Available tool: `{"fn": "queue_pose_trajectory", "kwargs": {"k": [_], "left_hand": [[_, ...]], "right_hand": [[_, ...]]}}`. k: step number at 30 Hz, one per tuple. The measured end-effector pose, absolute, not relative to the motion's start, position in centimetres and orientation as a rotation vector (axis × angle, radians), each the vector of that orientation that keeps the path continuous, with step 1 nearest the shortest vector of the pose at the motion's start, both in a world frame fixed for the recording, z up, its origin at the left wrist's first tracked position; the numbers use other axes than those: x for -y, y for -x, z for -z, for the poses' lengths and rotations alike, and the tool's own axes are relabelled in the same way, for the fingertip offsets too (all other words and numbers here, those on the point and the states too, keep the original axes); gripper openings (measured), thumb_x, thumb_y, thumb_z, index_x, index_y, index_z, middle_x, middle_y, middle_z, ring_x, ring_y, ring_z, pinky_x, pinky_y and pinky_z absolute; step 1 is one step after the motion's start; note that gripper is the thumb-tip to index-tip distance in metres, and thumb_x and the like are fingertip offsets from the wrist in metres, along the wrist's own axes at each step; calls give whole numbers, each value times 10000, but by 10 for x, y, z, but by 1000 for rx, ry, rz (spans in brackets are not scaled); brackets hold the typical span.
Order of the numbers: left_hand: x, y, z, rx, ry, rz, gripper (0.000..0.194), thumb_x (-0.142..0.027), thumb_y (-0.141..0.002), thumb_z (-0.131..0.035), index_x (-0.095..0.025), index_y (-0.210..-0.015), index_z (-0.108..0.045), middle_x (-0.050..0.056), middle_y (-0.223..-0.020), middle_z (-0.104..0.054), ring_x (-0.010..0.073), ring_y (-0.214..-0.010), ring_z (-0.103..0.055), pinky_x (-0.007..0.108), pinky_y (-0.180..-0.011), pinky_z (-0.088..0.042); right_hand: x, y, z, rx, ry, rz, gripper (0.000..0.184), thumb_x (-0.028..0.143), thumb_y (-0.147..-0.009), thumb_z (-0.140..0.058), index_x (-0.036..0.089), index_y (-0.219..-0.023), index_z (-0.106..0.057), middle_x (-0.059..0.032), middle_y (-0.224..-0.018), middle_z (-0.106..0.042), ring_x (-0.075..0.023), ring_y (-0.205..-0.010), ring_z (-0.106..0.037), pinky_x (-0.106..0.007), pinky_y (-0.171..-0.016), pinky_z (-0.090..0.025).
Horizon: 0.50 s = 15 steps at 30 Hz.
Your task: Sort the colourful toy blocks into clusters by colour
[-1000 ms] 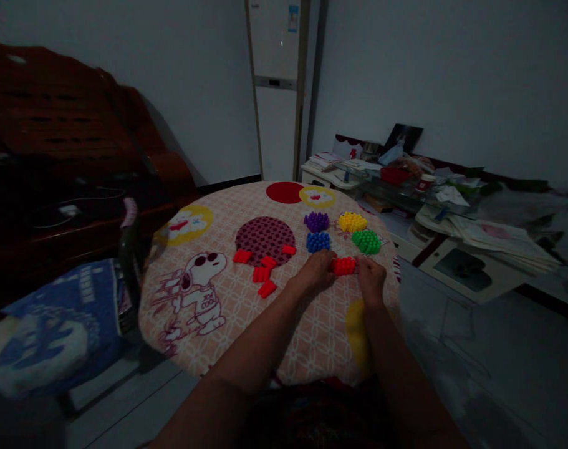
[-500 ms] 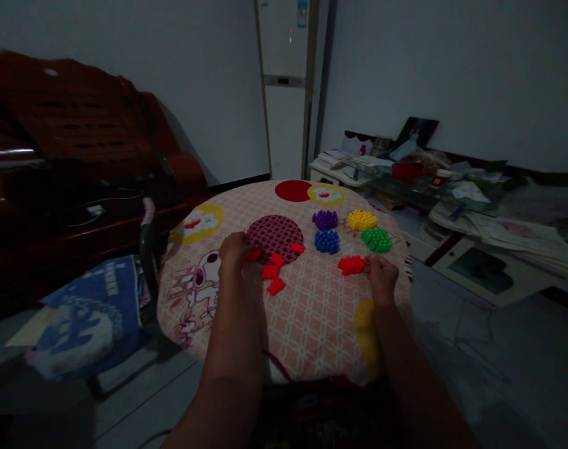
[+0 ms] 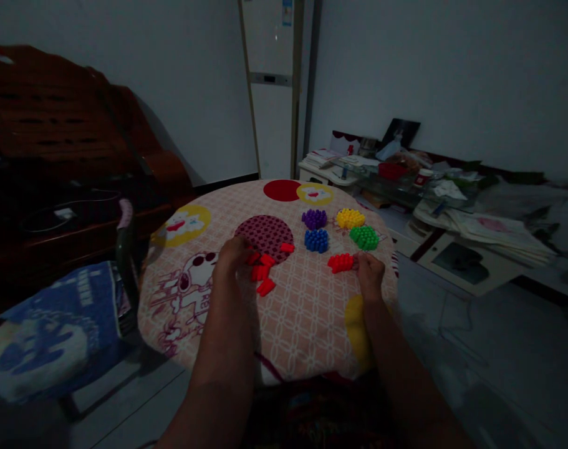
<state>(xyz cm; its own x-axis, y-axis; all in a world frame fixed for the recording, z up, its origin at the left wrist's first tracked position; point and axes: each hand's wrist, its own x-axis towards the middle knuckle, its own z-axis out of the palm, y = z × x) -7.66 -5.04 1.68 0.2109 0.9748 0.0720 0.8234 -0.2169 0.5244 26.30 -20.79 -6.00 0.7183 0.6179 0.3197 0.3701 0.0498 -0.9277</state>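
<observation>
On the round cloth-covered table (image 3: 307, 324), my left hand (image 3: 231, 257) has its fingers curled round a red building block (image 3: 252, 257), partly hidden by the fingertips. Several loose red blocks (image 3: 264, 268) lie close to its right, and one red block (image 3: 287, 247) sits a little apart on the dark patterned circle. At the right, my right hand (image 3: 371, 274) pinches the end of a joined row of red blocks (image 3: 340, 263). Beyond it are clusters of knobbly blocks: blue (image 3: 316, 241), purple (image 3: 314, 218), yellow (image 3: 350, 218) and green (image 3: 364, 237).
To the left stands a chair with a blue printed cloth (image 3: 63, 330), and behind it a wooden bench (image 3: 54, 125). A tall white cabinet-like unit (image 3: 274, 125) is in the corner. Papers, a cup (image 3: 423, 178) and clutter cover the low cabinet (image 3: 471, 262) at right.
The view has swung slightly right, so everything sits further left. My left hand and its red block have come nearer the loose red blocks. My right hand keeps its place on the row.
</observation>
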Motion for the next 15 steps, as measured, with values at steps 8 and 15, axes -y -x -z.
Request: {"fn": "queue_pose_trajectory", "kwargs": {"k": [8,15], "left_hand": [[66,32,-33,-1432,-2180,-727,311,-198,-800,-627,-145,-1106,-648,87,-1085,-712,214,-945,-656,326,-850,-521],[101,-39,-27,-867,-2396,-841,343,-103,-773,-590,-162,-1108,-637,74,-1054,-699,210,-974,-647,350,-911,-512]], "right_hand": [[208,-263,60,854,1577,-190,408,502,-854,-501,170,-687,-670,-15,-609,-637,-171,-582,-568,-287,-577,-449],[208,-263,61,867,1575,-185,409,509,-858,-506,174,-683,-662,4,-581,-604,-158,-579,-530,-269,-561,-411]]}}
